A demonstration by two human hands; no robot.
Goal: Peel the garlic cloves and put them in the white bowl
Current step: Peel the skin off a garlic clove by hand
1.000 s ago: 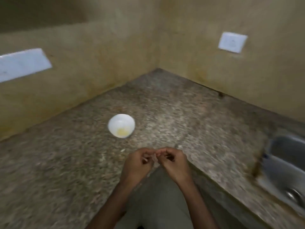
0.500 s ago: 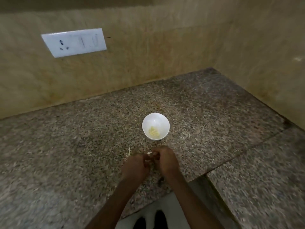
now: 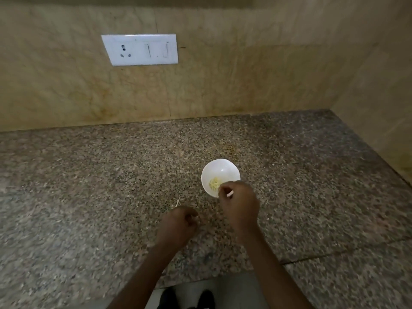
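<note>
A small white bowl [image 3: 219,171] stands on the speckled granite counter [image 3: 111,179], with several pale yellow peeled garlic cloves [image 3: 214,183] lying in its bottom. My right hand [image 3: 239,205] hovers over the bowl's near rim, fingers curled downward; whether it pinches a clove is hidden by the fingers. My left hand [image 3: 178,224] rests lower left of the bowl with fingers curled in; a thin scrap of garlic skin seems pinched at its fingertips. A pale strand of garlic skin [image 3: 178,202] lies on the counter just above the left hand.
A white switch and socket plate [image 3: 140,49] is fixed to the beige tiled wall behind. The counter meets a side wall at the right. A seam [image 3: 334,253] crosses the counter at lower right. The counter's front edge runs below my forearms, floor and dark shoes beneath.
My hands were together in front of the bowl; now the right hand has moved up over the bowl's rim and the left has stayed back. The camera has also swung left.
</note>
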